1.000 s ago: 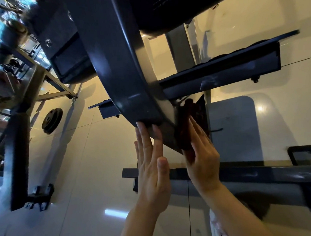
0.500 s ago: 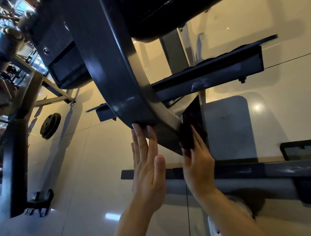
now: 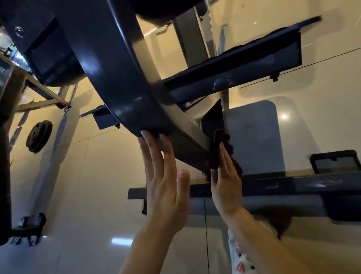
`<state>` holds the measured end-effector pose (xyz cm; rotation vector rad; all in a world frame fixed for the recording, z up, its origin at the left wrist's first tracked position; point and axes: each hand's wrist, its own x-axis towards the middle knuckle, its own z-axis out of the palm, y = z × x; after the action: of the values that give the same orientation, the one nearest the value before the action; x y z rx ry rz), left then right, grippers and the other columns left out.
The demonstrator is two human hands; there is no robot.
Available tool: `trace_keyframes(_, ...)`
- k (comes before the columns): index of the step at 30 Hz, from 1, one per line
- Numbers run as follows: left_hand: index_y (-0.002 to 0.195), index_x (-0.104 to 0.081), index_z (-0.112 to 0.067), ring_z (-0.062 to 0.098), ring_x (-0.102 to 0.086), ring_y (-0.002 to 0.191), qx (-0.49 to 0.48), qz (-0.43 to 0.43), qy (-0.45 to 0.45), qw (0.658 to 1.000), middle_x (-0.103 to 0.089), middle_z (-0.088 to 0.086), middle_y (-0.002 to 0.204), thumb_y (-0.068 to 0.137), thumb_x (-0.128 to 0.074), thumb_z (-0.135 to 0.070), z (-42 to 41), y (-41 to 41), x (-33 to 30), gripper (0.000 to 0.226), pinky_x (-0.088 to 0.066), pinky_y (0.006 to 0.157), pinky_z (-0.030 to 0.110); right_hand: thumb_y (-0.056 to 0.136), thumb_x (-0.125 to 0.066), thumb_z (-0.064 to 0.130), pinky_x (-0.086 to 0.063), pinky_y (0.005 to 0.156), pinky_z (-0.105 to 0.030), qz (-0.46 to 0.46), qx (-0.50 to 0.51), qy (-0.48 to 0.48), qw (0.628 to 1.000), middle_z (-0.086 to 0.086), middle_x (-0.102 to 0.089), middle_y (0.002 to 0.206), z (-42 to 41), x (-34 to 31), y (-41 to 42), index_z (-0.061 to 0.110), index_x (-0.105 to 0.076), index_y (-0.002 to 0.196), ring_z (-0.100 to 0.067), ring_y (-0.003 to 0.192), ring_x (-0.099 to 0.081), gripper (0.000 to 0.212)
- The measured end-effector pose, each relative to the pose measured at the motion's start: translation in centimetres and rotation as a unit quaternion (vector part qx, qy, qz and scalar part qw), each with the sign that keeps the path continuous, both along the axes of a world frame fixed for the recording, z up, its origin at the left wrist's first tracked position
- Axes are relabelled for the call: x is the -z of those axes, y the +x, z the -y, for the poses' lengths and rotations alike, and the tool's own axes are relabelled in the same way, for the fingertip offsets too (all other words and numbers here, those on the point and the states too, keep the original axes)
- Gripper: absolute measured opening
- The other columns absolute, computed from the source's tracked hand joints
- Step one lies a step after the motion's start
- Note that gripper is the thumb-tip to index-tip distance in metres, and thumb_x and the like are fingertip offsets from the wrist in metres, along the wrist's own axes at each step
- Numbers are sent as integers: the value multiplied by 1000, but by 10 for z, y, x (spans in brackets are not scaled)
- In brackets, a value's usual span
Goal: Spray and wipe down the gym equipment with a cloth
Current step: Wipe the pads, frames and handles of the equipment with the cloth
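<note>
The left hand [image 3: 167,185] lay open, fingers straight, its tips pressed flat against the lower end of the curved dark frame [image 3: 119,81], probably to steady the person while leaning in low under the machine. The right hand [image 3: 226,186] was also flat, fingers straight, pressing a dark red cloth [image 3: 217,147] against the side of the grey strut [image 3: 188,140] where the frame ran down to its bottom corner. The cloth was bunched between palm and metal, part of it spilling past the fingertips and along the little-finger edge of the hand. Held flat like that, it could cover the strut's narrow face in one pass, so this looked like the wiping step, on a low joint. No spray bottle showed.

Behind the strut a dark crossbar [image 3: 245,72] with a bolt under it ran out to the right, and a lower bar [image 3: 301,185] crossed just beyond both wrists. The floor [image 3: 84,192] was glossy pale tile, bright with reflected lamps. A weight plate [image 3: 39,136] lay on it well to the left, near another machine's upright and its bolted foot. A grey mat [image 3: 254,137] lay under the right side, with a small dark tray-like frame [image 3: 335,161] at its far edge.
</note>
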<state>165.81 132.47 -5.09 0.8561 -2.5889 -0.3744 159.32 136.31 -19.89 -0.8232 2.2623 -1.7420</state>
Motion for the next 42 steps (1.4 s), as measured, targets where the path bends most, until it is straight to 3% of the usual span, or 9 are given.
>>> trace_keyframes(6, 154, 9, -32, 14, 12, 149, -16, 96, -67, 993, 19, -9, 161, 101, -6, -54, -12, 9, 24, 59, 6, 121, 32, 105, -34, 27, -40, 106, -37, 131, -135, 207, 960, 4, -27, 158, -23, 14, -29, 30, -14, 154, -22, 137, -41, 53)
trace_keyframes(12, 143, 10, -60, -13, 14, 141, -60, 99, 75, 990, 15, -41, 150, 98, -31, -57, -39, 20, 54, 61, 3, 116, 40, 104, -37, 32, -43, 81, -32, 197, -153, 274, 929, -9, -60, 116, -31, -9, -58, 20, -50, 130, -31, 112, -58, 31)
trace_keyframes(15, 137, -9, -59, 4, -9, 146, -55, 112, 139, 982, -4, -33, 151, 96, -46, -46, -42, 22, 61, 57, -22, 120, 46, 101, -48, 27, -46, 80, -29, 370, -74, 26, 926, -1, -66, 100, -62, -27, -77, 24, -62, 104, -26, 102, -62, 14)
trace_keyframes(19, 133, -26, -49, -4, -33, 125, -49, 96, 205, 973, -35, -13, 148, 96, -55, -30, -47, 18, 71, 50, -29, 89, -2, 98, -45, 11, -57, 81, -37, 491, -57, -227, 839, 6, -73, 102, -112, -56, -109, 24, -60, 112, -18, 103, -67, 24)
trace_keyframes(24, 127, -35, -51, -17, -43, 109, -37, 17, 305, 951, -45, -24, 124, 93, -60, -26, -58, -4, 84, 48, -35, 85, -1, 83, -48, 8, -54, 92, -39, 470, -103, -294, 826, -5, -67, 122, -142, -64, -121, 8, -54, 129, -26, 119, -60, 46)
trace_keyframes(28, 127, -40, -48, -14, -42, 120, -12, -39, 354, 934, -45, -27, 126, 86, -72, -28, -66, -12, 96, 56, -35, 95, 2, 69, -83, 45, -51, 98, -41, 533, -81, -299, 787, -13, -64, 127, -132, -60, -88, 4, -51, 134, -29, 121, -59, 83)
trace_keyframes(32, 111, -58, -35, -11, -53, 103, -21, -76, 276, 958, -54, -27, 108, 79, -75, -30, -66, -10, 110, 36, -41, 86, 6, 63, -86, 45, -45, 104, -46, 604, -30, -305, 736, -18, -60, 131, -109, -58, -54, 4, -52, 134, -32, 123, -57, 89)
trace_keyframes(37, 92, -60, -30, 2, -57, 80, -67, -76, 221, 970, -56, -20, 83, 86, -67, -18, -57, 5, 116, 15, -50, 69, 26, 80, -64, 14, -53, 91, -34, 611, 8, -250, 751, -11, -71, 107, -97, -53, -54, 7, -65, 110, -23, 100, -67, 31)
trace_keyframes(42, 99, -62, -21, 21, -65, 80, 83, -11, -27, 996, -66, 3, 91, 80, -69, -13, -36, 1, 125, 21, -52, 71, 33, 87, -65, 5, -47, 81, -34, 392, 96, -54, 913, 7, -66, 80, -104, -27, -76, 28, -68, 77, -17, 87, -61, 26)
